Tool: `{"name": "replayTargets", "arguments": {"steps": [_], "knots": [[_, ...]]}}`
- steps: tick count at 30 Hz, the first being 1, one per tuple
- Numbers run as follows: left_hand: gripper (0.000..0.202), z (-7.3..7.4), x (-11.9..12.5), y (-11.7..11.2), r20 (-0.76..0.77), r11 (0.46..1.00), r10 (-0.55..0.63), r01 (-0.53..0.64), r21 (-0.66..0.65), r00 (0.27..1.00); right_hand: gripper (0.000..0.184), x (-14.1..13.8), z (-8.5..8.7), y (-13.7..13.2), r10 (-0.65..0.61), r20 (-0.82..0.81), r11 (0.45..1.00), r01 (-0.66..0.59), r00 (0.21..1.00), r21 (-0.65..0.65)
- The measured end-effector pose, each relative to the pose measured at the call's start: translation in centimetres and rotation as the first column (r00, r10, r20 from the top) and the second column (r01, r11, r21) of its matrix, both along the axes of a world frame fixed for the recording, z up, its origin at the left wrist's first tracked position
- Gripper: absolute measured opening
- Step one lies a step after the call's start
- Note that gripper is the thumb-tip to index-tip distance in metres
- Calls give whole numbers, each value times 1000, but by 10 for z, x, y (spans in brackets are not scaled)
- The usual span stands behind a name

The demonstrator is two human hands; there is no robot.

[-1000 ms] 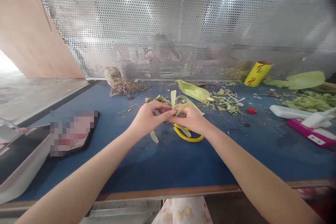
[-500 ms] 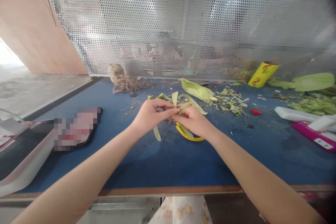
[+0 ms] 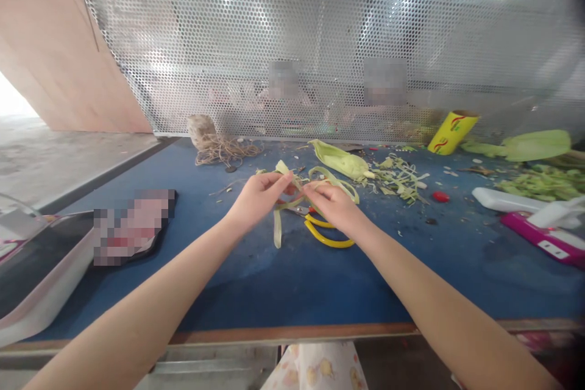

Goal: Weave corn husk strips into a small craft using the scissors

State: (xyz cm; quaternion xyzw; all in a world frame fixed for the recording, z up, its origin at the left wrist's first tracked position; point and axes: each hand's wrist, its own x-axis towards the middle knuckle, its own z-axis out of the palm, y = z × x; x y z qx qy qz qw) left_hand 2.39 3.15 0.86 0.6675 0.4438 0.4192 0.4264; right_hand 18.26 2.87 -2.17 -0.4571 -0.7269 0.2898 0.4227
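Note:
Thumb and fingers of my left hand [image 3: 265, 195] pinch a long, pale green leaf strip [image 3: 278, 228], whose one end hangs below the hand. My right hand [image 3: 331, 201] is closed on another part of the strip, with a loop curving up behind its fingers. Fingertips of both hands are close together, and the crossing between them is partly hidden. Yellow-handled scissors [image 3: 329, 241] lie on the blue tabletop [image 3: 274, 292], partly under my right hand. Just beyond the hands is a pale green husk-like leaf [image 3: 340, 161].
Shredded leaf scraps [image 3: 400, 177] and a red piece [image 3: 441, 197] lie to the right, near a yellow roll [image 3: 453, 132] and a purple-and-white power strip [image 3: 543, 241]. Twine [image 3: 223, 149] sits back left, a phone [image 3: 137, 228] at left. A perforated metal screen [image 3: 320, 42] stands behind; people are beyond it.
My hands have moved slightly apart, the left one leftward. The strip's upper end has shifted left with it, and more of the scissors shows between the hands.

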Motion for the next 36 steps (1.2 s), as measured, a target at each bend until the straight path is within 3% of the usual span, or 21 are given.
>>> {"name": "replayTargets", "arguments": {"steps": [2,4,10,16,20,24,28,31,36], "knots": [[42,1,1,-1,-24,993,-71,68,-97,997,45,2,0,1,-75,-41,997,74,996,-13],[41,3,1,-4,-102,992,-82,71,-106,991,52,4,1,1,-124,-44,992,122,991,-42],[39,8,-4,-6,-293,997,-58,37,-75,954,52,4,6,-2,-96,41,994,94,995,54],[66,1,-3,-4,-315,995,7,24,95,949,47,2,5,-5,-229,162,963,199,960,182],[46,-4,-2,-5,-280,981,105,-53,185,954,44,1,5,-7,-163,183,972,126,970,198],[25,-1,-1,-8,-210,973,136,-91,210,968,37,1,4,-8,-195,157,963,159,968,216],[23,1,0,-9,-103,983,73,-54,177,992,27,0,3,-8,-91,129,983,68,987,170],[20,2,0,-9,-132,986,24,-2,165,991,15,-1,4,-7,-43,128,981,18,991,194],[18,4,-2,-9,-201,982,-13,50,180,980,15,0,10,-9,-11,152,982,-18,988,187]]}}
